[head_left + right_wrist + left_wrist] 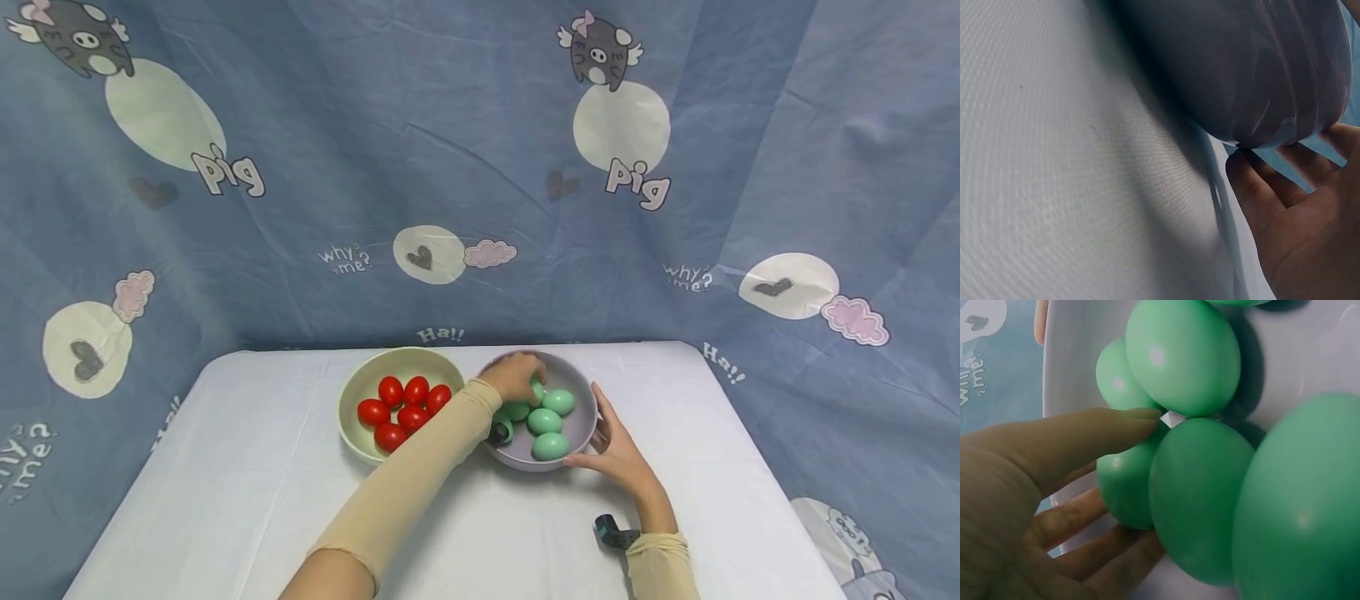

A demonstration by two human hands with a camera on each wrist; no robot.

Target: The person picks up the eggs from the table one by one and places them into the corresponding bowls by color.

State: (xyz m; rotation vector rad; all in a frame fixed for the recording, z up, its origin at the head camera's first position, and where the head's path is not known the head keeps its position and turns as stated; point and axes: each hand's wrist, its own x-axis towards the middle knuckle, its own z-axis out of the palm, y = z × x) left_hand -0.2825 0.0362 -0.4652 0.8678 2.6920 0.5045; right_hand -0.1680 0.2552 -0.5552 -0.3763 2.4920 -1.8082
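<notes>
My left hand reaches down into the grey-purple bowl, which holds several green eggs. Close up in the left wrist view, its thumb and fingers pinch one green egg at the bowl's side, partly hidden behind another egg. At the bowl's right side, my right hand touches the outer wall with spread, fairly straight fingers, thumb toward the front. The right wrist view shows these fingertips against the underside curve of the bowl.
A pale green bowl with several red eggs stands just left, partly covered by my left forearm. Both bowls sit near the back edge of the white table. Behind hangs a blue printed cloth. A dark wrist device is by my right wrist.
</notes>
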